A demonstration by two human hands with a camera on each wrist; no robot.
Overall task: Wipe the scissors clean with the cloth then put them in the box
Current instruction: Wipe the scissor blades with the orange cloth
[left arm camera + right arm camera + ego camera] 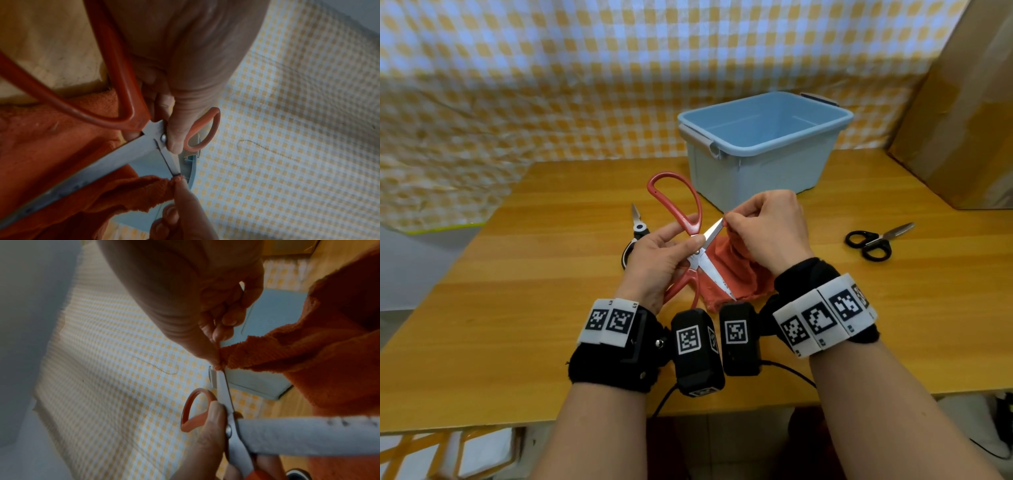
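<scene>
Two hands work above the bench [524,274]: the left hand [654,263] grips the spread red scissors [697,240] at the pivot, and the right hand [770,226] pinches the orange cloth [736,274] against one blade tip.

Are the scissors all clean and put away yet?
Not yet. The blue box looks empty. The left hand holds the red scissors open while the right hand pinches the cloth on one blade tip. Two more scissors lie on the table.
</scene>
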